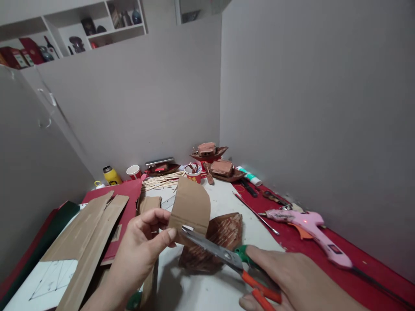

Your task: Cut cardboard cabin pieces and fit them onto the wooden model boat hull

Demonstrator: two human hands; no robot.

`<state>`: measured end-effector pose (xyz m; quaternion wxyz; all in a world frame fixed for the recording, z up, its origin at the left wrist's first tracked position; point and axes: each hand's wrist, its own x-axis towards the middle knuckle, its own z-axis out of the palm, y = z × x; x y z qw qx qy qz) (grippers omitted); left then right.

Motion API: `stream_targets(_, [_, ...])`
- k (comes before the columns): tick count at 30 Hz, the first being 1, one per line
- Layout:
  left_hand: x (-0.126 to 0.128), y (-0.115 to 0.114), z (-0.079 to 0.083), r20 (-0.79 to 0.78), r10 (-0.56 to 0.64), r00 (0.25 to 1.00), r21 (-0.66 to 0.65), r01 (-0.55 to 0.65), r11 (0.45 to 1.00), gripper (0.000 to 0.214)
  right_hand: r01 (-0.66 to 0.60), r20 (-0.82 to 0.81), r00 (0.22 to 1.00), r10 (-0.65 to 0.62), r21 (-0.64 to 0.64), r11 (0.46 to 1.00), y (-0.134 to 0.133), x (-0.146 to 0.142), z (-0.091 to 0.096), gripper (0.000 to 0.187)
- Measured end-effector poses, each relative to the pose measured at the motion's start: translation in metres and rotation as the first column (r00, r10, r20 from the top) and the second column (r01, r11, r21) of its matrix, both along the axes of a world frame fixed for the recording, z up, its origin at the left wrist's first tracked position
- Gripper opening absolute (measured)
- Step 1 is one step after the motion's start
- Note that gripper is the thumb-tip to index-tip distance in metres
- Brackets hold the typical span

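Note:
My left hand pinches a curved-top piece of brown cardboard by its lower left edge. Scissors with green and orange handles are in my right hand, their blade tips at the cardboard's lower part, where a small slot shows white. How far the blades are apart is hard to make out. Behind and below the scissors lies a brown-painted boat-shaped piece with a streaked surface, on the white work surface. The cardboard and scissors partly cover it.
A pink glue gun lies at right, beside a paintbrush. Model boats, thin wooden sticks, a paint cup and a yellow bottle stand at the back. Cardboard strips lie at left.

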<state>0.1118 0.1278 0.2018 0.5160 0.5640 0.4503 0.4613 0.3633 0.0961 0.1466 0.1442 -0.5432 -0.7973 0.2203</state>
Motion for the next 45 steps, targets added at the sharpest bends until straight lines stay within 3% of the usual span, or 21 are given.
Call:
stream_targets(4, [0.001,0.000,-0.001,-0.024,-0.013,1.000,0.008,0.013,1.000,0.014,0.008,-0.003,1.000,-0.008,0.047,0.999,0.001,0.003,-0.001,0.025])
stream_targets(12, [0.003,0.000,-0.001,0.006,-0.016,1.000,-0.029,0.016,0.999,0.015,0.010,0.013,1.000,-0.010,-0.025,1.000,0.002,0.006,-0.003,0.033])
stream_targets(29, [0.000,0.005,-0.001,0.055,0.005,0.998,-0.120,0.002,0.993,0.020,-0.041,0.005,0.999,0.040,0.114,0.993,0.001,0.013,-0.010,0.043])
stream_targets(34, [0.001,0.007,0.001,0.032,-0.025,0.999,-0.109,0.029,0.994,0.018,0.009,0.006,1.000,-0.009,-0.006,1.000,0.004,0.012,-0.008,0.037])
stream_targets(36, [0.001,0.006,0.001,-0.008,-0.002,1.000,-0.079,0.002,0.997,0.016,0.028,0.015,1.000,-0.028,-0.051,0.998,0.005,0.011,-0.007,0.037])
stream_targets(40, [0.002,0.001,0.002,-0.079,0.094,0.992,0.011,-0.094,0.996,0.016,0.029,-0.005,1.000,-0.029,-0.016,0.999,0.004,0.009,-0.006,0.033])
stream_targets(45, [0.008,-0.003,0.002,-0.037,0.133,0.990,0.011,-0.133,0.991,0.017,0.029,-0.010,1.000,-0.029,0.034,0.999,0.003,0.010,-0.009,0.031])
